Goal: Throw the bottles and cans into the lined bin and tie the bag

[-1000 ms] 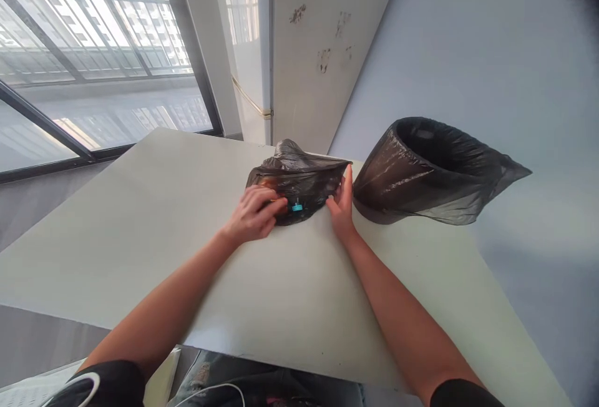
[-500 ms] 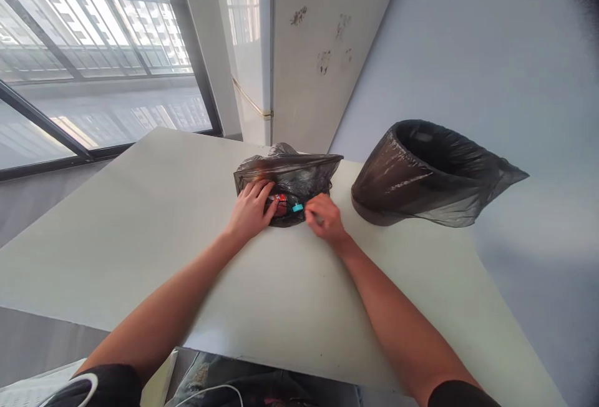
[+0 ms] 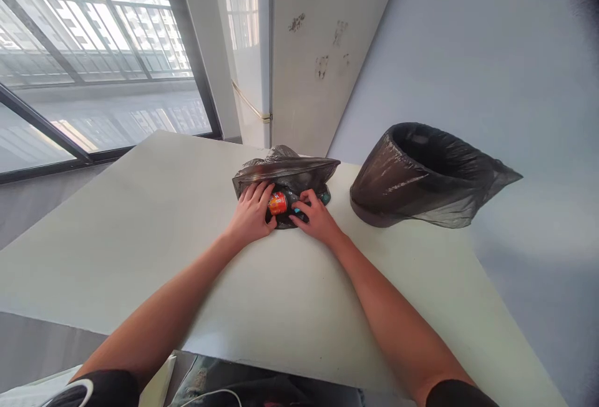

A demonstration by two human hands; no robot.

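Observation:
A thin black plastic bag (image 3: 299,173) lies on the white table, its opening toward me. Inside the opening shows a dark bottle with a red and orange label (image 3: 278,203), lying on its side. My left hand (image 3: 253,212) grips the bag and the label end of the bottle, thumb below and fingers above. At the bottle's other end, my right hand (image 3: 314,215) curls its fingers around a small blue cap (image 3: 296,210), which is partly hidden. Another teal piece (image 3: 324,197) shows in the bag behind the right hand.
To the right stands a dark bin (image 3: 384,182) lined with a black bag, against the wall. The white table (image 3: 116,226) extends left and right. A white cabinet (image 3: 322,101) stands behind it, with windows at the left.
My right hand has moved slightly left onto the cap end of the bottle, its fingers now spread around it. The bottle's label shows more orange, and a teal piece has come into view.

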